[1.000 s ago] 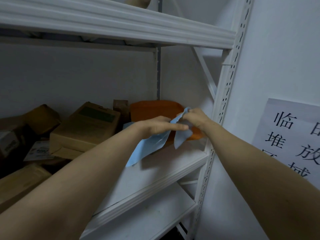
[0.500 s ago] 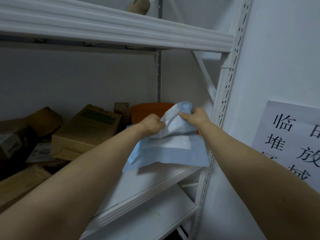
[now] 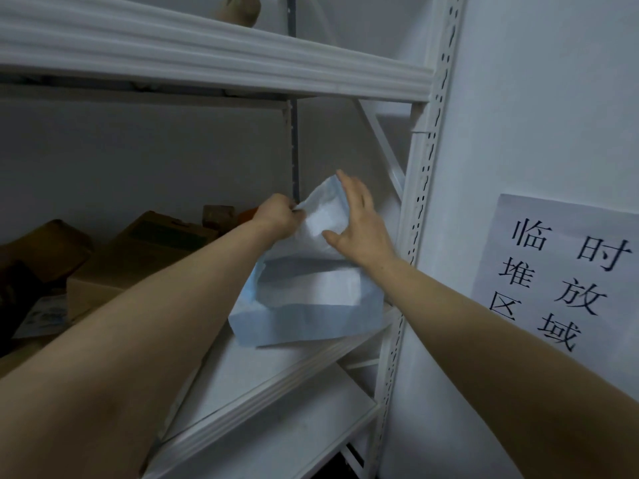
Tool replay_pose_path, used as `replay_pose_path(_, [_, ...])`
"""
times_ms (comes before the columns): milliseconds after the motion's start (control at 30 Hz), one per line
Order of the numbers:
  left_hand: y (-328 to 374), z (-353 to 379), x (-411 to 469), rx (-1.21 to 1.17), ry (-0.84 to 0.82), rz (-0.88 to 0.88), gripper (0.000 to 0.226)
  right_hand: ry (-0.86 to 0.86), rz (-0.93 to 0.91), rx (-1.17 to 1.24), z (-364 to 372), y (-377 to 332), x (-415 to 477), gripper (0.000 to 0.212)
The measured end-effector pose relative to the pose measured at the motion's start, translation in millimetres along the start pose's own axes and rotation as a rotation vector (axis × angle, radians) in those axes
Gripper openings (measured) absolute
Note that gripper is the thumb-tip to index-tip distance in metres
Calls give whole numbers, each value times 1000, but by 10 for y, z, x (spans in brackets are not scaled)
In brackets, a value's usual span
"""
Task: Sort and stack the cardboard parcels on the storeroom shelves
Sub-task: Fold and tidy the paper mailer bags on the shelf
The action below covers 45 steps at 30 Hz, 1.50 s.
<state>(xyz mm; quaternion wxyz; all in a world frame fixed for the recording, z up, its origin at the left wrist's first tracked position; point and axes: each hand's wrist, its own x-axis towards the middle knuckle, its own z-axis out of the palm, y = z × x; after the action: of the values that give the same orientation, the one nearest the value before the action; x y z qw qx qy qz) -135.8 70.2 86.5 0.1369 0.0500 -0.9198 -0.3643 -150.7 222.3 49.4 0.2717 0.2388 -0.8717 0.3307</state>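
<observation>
Now standing a soft blue-and-white parcel (image 3: 311,302) up at the right end of the middle shelf (image 3: 262,371).

The left hand (image 3: 276,219) pinches the parcel's upper left edge with curled fingers, while the right hand (image 3: 359,226) lies flat on its upper face, fingers spread. Its base rests on the board, near right corner close to the front lip, just beside the right upright (image 3: 411,236). This looks like the placing step; next it needs easing back and releasing without slumping over the lip. Bare board lies to its near left, cardboard boxes (image 3: 138,257) crowd the far left, and the upper shelf beam (image 3: 207,63) limits headroom.
</observation>
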Motion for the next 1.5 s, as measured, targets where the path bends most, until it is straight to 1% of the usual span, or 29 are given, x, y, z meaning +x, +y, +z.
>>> replay_pose_path(33, [20, -12, 0, 4, -6, 16, 32, -39, -18, -12, 7, -22, 7, 102])
replay_pose_path(67, [34, -29, -7, 8, -12, 32, 32, -76, -20, -23, 19, -46, 21, 101])
replay_pose_path(100, [44, -41, -13, 8, -19, 45, 31, -122, -7, -38, 31, -68, 44, 95])
replay_pose_path(133, [45, -55, -20, 5, -22, 58, 29, -171, 20, -63, 40, -88, 74, 85])
replay_pose_path(200, [37, -84, -42, -3, -34, 91, 25, -225, 72, -116, 66, -95, 149, 53])
replay_pose_path(233, [33, -102, -53, 10, -50, 101, 25, -224, 83, -133, 76, -96, 176, 35])
replay_pose_path(267, [25, -127, -62, 40, -70, 100, 26, -203, 82, -147, 91, -85, 198, 22])
replay_pose_path(300, [10, -156, -58, 86, -87, 83, 27, -176, 72, -151, 96, -79, 213, 18])
replay_pose_path(367, [-51, -233, -31, 200, -88, 25, 21, -122, 88, -136, 91, -65, 257, 22])
replay_pose_path(467, [-145, -346, 26, 370, -29, -67, 11, -59, 188, -165, 22, -27, 370, 22])
replay_pose_path(500, [-163, -379, 44, 419, -13, -95, 10, -57, 223, -190, -2, 2, 419, 24])
replay_pose_path(567, [-169, -439, 91, 471, 21, -140, 14, -43, 278, -215, -21, 84, 519, 42])
replay_pose_path(633, [-156, -500, 151, 456, 49, -193, 21, -32, 299, -191, -7, 134, 601, 46])
replay_pose_path(700, [-160, -530, 207, 330, 84, -263, 22, -53, 317, -163, 32, 160, 673, 40])
replay_pose_path(767, [-154, -517, 230, 31, 100, -349, 17, -122, 303, -189, 60, 141, 722, 28])
replay_pose_path(833, [-150, -493, 264, -267, 131, -384, 14, -195, 287, -218, 123, 149, 790, 17])
replay_pose_path(900, [-186, -494, 356, -473, 177, -384, 16, -244, 304, -215, 218, 172, 886, 25])
replay_pose_path(1000, [-260, -488, 543, -509, 224, -354, 16, -342, 382, -216, 367, 186, 1037, 37])
replay_pose_path(1067, [-298, -473, 719, -500, 213, -330, 10, -386, 419, -194, 467, 181, 1149, 43])
replay_pose_path(1133, [-298, -457, 899, -490, 191, -299, 6, -402, 407, -215, 558, 171, 1301, 43])
replay_pose_path(1167, [-302, -455, 982, -440, 171, -267, 8, -393, 401, -226, 609, 171, 1388, 43])
replay_pose_path(1200, [-314, -448, 1077, -361, 128, -221, 30, -389, 402, -201, 662, 171, 1473, 49])
replay_pose_path(1233, [-336, -425, 1167, -282, 62, -163, 63, -398, 399, -151, 713, 176, 1550, 63])
replay_pose_path(1267, [-362, -384, 1200, -226, 0, -107, 94, -427, 384, -107, 750, 173, 1590, 83])
replay_pose_path(1300, [-382, -339, 1210, -164, -31, -83, 113, -464, 358, -86, 789, 174, 1605, 99])
replay_pose_path(1333, [-415, -279, 1220, -77, -38, -63, 123, -501, 331, -111, 813, 177, 1580, 105])
replay_pose_path(1367, [-449, -212, 1221, 35, -46, -72, 126, -538, 310, -165, 840, 194, 1551, 104])
replay_pose_path(1433, [-510, -61, 1202, 203, -121, -96, 121, -581, 287, -181, 884, 273, 1476, 94])
replay_pose_path(1500, [-580, 78, 1227, 239, -231, -116, 115, -623, 257, -185, 916, 387, 1393, 80])
